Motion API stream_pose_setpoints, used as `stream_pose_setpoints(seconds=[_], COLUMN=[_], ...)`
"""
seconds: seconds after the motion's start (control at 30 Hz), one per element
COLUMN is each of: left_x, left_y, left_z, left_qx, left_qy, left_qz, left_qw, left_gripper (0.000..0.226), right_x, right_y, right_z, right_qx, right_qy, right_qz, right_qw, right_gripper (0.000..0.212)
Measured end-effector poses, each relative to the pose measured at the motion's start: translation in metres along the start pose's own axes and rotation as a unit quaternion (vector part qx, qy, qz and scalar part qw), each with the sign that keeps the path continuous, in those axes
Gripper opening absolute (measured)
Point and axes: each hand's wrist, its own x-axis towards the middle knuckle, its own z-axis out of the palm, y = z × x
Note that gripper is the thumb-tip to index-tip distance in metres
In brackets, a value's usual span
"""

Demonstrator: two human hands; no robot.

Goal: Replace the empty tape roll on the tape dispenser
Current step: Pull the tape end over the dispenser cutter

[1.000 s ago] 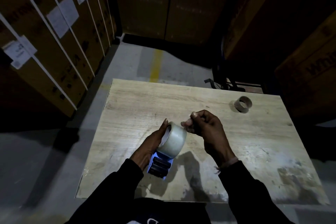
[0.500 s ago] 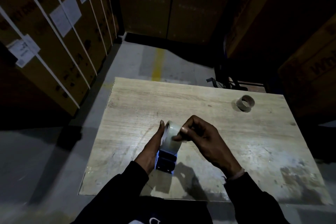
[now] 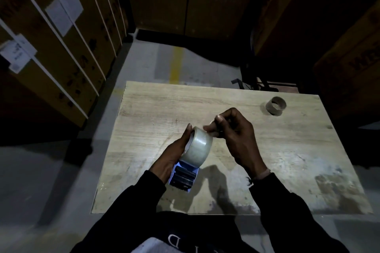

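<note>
The left hand (image 3: 174, 150) holds the dispenser (image 3: 183, 176) with the tape (image 3: 198, 148). The right hand (image 3: 236, 135) pinches the tape's end.

Left hand (image 3: 172, 155) steadies the tape dispenser (image 3: 183, 176); right hand's (image 3: 236, 139) grip pinches the tape roll's (image 3: 197, 148) edge above it.

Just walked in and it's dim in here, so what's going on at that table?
A person is fitting a fresh roll of clear tape onto a blue tape dispenser. The left hand steadies the dispenser and roll, while the right hand pinches at the roll's top edge, seemingly working the loose tape end. The empty cardboard core stands apart at the far right of the wooden table.
</note>
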Motion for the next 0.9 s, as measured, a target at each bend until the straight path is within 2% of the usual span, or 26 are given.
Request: stream_pose_setpoints(seconds=[0.17,0.27,0.33,0.4,0.47,0.53,0.6,0.63,0.73,0.77,0.87,0.9], left_x=[0.009,0.01,0.012,-0.005,0.016,0.03,0.042,0.037,0.029,0.028,0.032,0.031], left_y=[-0.002,-0.001,-0.001,0.005,-0.009,-0.02,-0.03,-0.027,-0.027,-0.027,-0.023,-0.02], left_z=[0.006,0.004,0.008,0.011,0.006,0.003,0.001,0.002,-0.001,-0.001,-0.006,-0.006], left_qx=[0.012,0.01,0.007,-0.001,0.0,-0.037,-0.053,-0.051,-0.063,-0.062,-0.044,-0.035], left_qy=[-0.052,-0.04,-0.057,-0.059,-0.076,-0.082,-0.083,-0.082,-0.094,-0.1,-0.106,-0.102], left_qz=[0.014,0.01,0.017,0.027,0.016,-0.007,-0.02,-0.027,-0.01,-0.011,-0.003,-0.007], left_qw=[0.998,0.999,0.998,0.998,0.997,0.996,0.995,0.995,0.994,0.993,0.993,0.994], left_gripper=[0.078,0.069,0.056,0.053,0.067,0.101,0.11,0.103,0.06,0.059,0.098,0.1], right_x=[0.008,0.012,0.015,0.019,0.023,0.026,0.028,0.029,0.032,0.032,0.032,0.032], right_y=[-0.001,-0.006,-0.007,-0.007,-0.008,-0.01,-0.011,-0.012,-0.013,-0.014,-0.015,-0.014], right_z=[-0.002,-0.006,-0.008,-0.009,-0.009,-0.009,-0.008,-0.006,-0.002,-0.001,0.002,0.002], right_qx=[0.069,0.104,0.118,0.125,0.127,0.133,0.157,0.167,0.194,0.207,0.26,0.28], right_qy=[0.028,0.0,-0.016,-0.024,-0.026,-0.034,-0.044,-0.046,-0.039,-0.039,-0.036,-0.033], right_qz=[0.079,0.11,0.138,0.161,0.185,0.208,0.231,0.244,0.283,0.297,0.353,0.375], right_qw=[0.994,0.989,0.983,0.979,0.974,0.968,0.959,0.954,0.938,0.931,0.898,0.883], right_gripper=[0.022,0.016,0.012,0.013,0.02,0.026,0.028,0.028,0.028,0.028,0.032,0.032])
